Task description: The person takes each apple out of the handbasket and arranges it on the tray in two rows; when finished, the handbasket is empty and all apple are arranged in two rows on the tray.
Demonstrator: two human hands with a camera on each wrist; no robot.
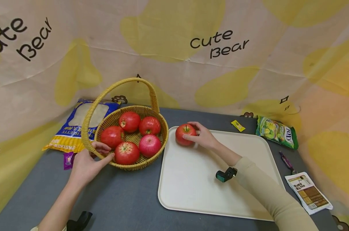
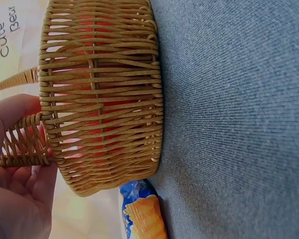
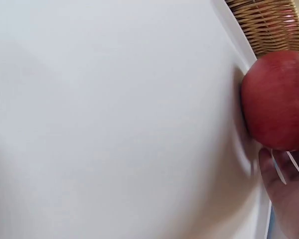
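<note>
A wicker basket (image 1: 146, 162) with a tall arched handle holds several red apples (image 1: 127, 153), one of them pinker (image 1: 149, 145). My left hand (image 1: 86, 165) grips it at the near left, where the handle's base meets the rim; in the left wrist view the thumb and fingers (image 2: 25, 191) lie on either side of that base. Another red apple (image 1: 185, 134), stem up, is in my right hand (image 1: 203, 136), thumb on its near side and fingers behind. It is over the far left corner of a cream tray (image 1: 197, 179), and the right wrist view shows its shadow close beneath.
Left of the basket lie a blue and yellow pasta bag (image 1: 67, 131) and a purple packet (image 1: 68, 160). Beyond the tray is a small yellow wrapper (image 1: 238, 125). Along the right sit a green snack bag (image 1: 276, 132), a thin purple-wrapped stick (image 1: 286, 161) and a white-brown pouch (image 1: 308, 192).
</note>
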